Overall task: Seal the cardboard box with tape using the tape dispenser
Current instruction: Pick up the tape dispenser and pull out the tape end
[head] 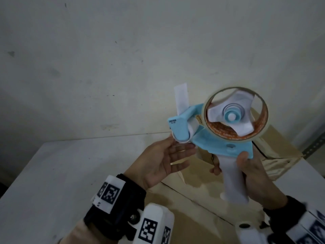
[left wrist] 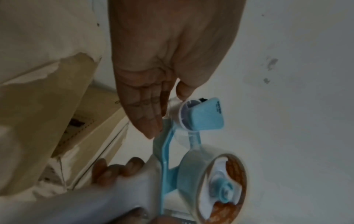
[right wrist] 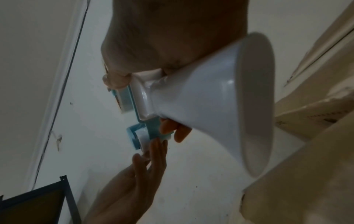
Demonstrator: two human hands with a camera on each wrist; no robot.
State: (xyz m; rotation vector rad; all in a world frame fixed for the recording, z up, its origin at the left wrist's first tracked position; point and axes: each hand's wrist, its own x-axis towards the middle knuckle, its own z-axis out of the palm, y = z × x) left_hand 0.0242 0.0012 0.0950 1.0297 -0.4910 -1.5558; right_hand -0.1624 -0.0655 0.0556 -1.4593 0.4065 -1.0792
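Observation:
The tape dispenser (head: 211, 143) has a light-blue frame, a white handle (head: 232, 180) and a roll of clear tape (head: 262, 136). It is held up in the air over the cardboard box (head: 184, 199). My right hand (head: 255, 176) grips the handle (right wrist: 210, 98), thumb up against the blue frame. My left hand (head: 168, 161) is flat, palm up, at the dispenser's front end. Its straight fingers (left wrist: 151, 121) lie under the white roller (left wrist: 191, 116), and the thumb touches the roller's end. Whether any tape lies between thumb and fingers is unclear. A white tab (head: 182, 99) sticks up at the front.
The box stands on a white table (head: 52, 173) against a pale wall, its flaps (head: 281, 155) showing torn paper tape. A perforated metal upright (head: 314, 147) stands at the far right. A dark frame (right wrist: 38, 204) shows low in the right wrist view.

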